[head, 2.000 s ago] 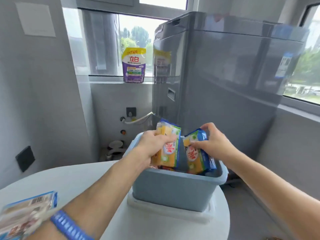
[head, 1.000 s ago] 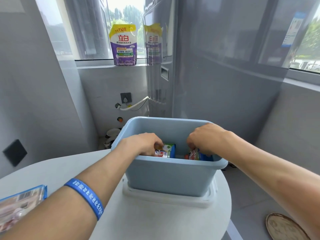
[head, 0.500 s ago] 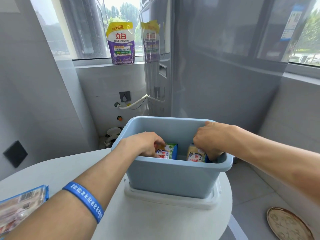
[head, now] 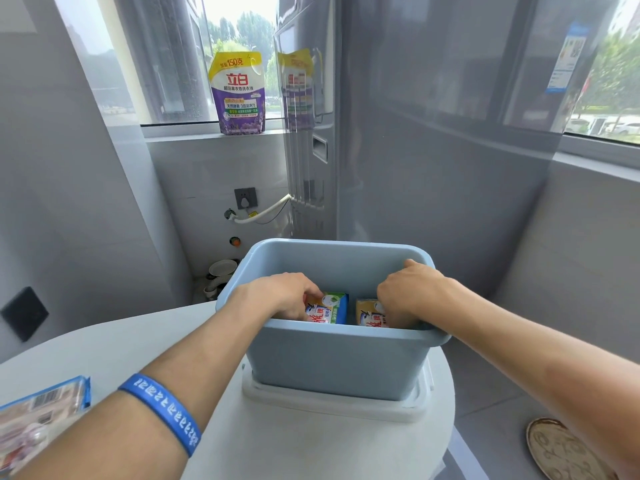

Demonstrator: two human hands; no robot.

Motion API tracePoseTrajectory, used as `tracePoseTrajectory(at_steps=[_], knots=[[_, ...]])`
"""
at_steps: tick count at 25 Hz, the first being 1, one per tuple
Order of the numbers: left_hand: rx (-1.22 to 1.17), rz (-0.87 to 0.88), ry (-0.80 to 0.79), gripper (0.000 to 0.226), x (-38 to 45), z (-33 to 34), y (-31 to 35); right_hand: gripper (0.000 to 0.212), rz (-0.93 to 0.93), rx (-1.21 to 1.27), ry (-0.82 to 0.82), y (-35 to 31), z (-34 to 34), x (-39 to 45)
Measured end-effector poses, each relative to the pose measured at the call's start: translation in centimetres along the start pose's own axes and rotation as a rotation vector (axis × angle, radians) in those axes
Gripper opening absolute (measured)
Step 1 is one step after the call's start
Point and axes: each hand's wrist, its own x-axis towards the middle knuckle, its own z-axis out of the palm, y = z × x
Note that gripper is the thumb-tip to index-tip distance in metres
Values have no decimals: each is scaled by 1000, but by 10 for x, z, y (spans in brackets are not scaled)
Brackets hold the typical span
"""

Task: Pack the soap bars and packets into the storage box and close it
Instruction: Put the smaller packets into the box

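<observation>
Since the earlier frames both hands have gone down from above the rim into the storage box (head: 332,362), and the two soap packets that were held high now sit low inside it. Behind the box stands a tall grey appliance (head: 433,133), close to its far wall. The white round tabletop (head: 311,445) carries the blue box, which stands on its white lid (head: 332,407) with the opening up. The left hand (head: 280,294) has its fingers clenched around the green and blue soap packet (head: 329,308), which stands upright, its printed face toward the camera. The right hand (head: 408,292) grips the yellow soap packet (head: 369,313), also upright, just beside the first; the near wall hides the lower part of both. Another packet (head: 38,410) lies flat at the left edge of the tabletop. A purple detergent pouch (head: 238,95) stands on the window sill, well apart from the box.
</observation>
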Motion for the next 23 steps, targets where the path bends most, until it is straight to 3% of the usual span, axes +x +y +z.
tracePoseTrajectory(at_steps=[3,4,6,7,9,11,12,14,18,20,23], knots=[[-30,2,41,50,-13,-1,-3,28,73,30,362,0,-6,-4],[-94,5,136,41,-23,-4,-4,28,120,111,470,1,-9,-5],[-309,22,450,24,-48,-12,-9,25,171,288,535,-2,-15,-5],[-413,34,615,19,-65,-15,-16,23,148,341,553,-10,-19,-5],[-504,45,861,14,-104,-12,-41,20,11,405,737,-44,-35,-11],[-543,-43,948,13,-140,6,-77,21,-197,452,923,-93,-56,-26],[-563,-123,946,14,-154,17,-98,22,-304,466,956,-119,-65,-34],[-541,-351,896,15,-182,46,-148,22,-521,470,867,-177,-77,-45],[-421,-721,580,33,-212,101,-227,34,-835,431,405,-272,-65,-39],[-568,-754,446,43,-213,110,-245,47,-890,396,317,-299,-52,-34],[-577,-798,327,62,-204,102,-264,64,-829,385,369,-324,-35,-29]])
